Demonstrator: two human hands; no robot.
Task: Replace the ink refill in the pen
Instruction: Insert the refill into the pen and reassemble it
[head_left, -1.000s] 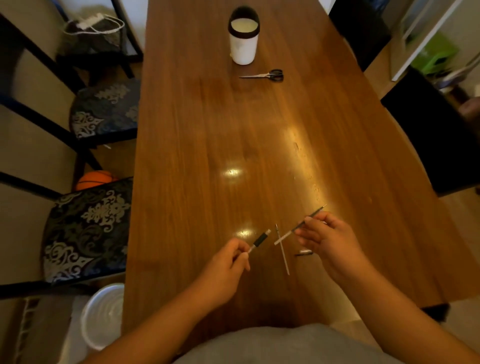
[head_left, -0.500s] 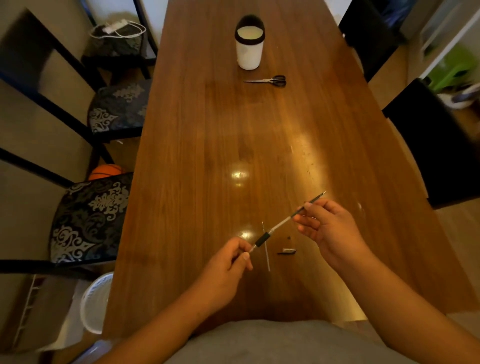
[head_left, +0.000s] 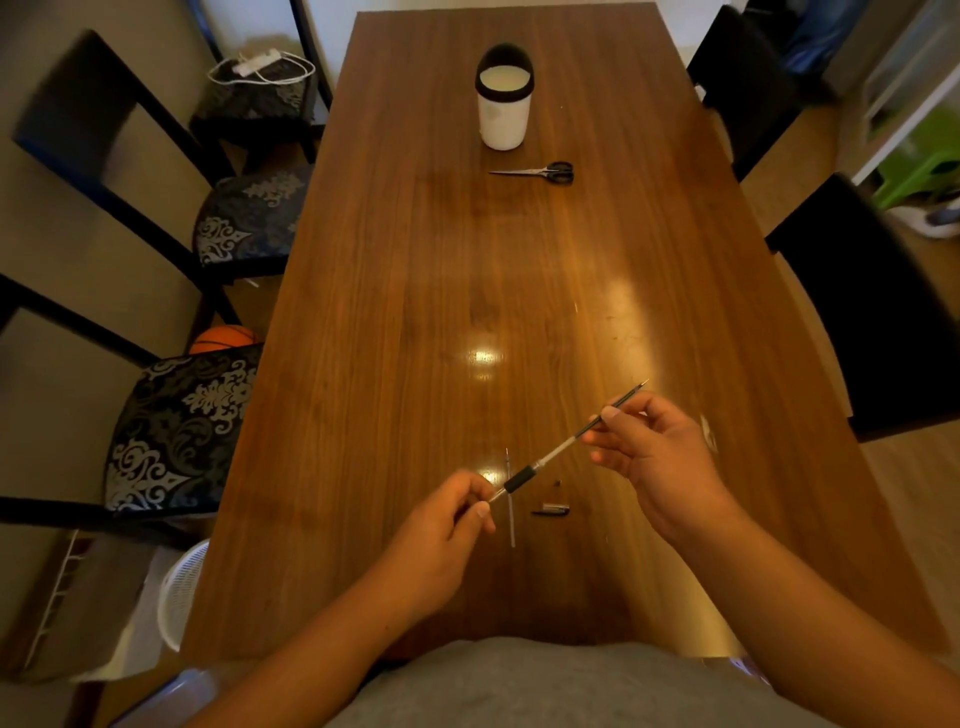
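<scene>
Counter (head_left: 415, 260): long brown wood, glossy, with lamp glare down the middle; I stand at its near end beside the seated person.
Far end: white container (head_left: 504, 111) with a dark rim stands upright; scissors (head_left: 540, 172) lie closed just in front of it, black handles to the right.
Left hand (head_left: 441, 535): raised above the near part of the counter; its fingers (head_left: 480, 506) pinch the lower end of the pen barrel (head_left: 522, 478), the short piece with the black grip.
Right hand (head_left: 654, 457): raised up and to the right of the left hand; thumb and fingertips pinch the ink refill (head_left: 563, 446) along its dark upper stretch, the tip poking out beyond them toward the far right.
Refill and barrel: in one slanting line, the refill's pale end meeting the top of the black grip; how deep it sits inside I cannot tell.
Under the hands: second thin refill (head_left: 511, 514) lies flat on the counter, pointing away from the person; small dark pen part (head_left: 550, 510) just right of it; tiny dark bit (head_left: 557, 483) near that.
Left side: chairs with patterned cushions (head_left: 176, 431), orange ball (head_left: 223, 338) on the floor between them, white basket (head_left: 182, 592) nearer.
Right side: dark chairs (head_left: 872, 322).
</scene>
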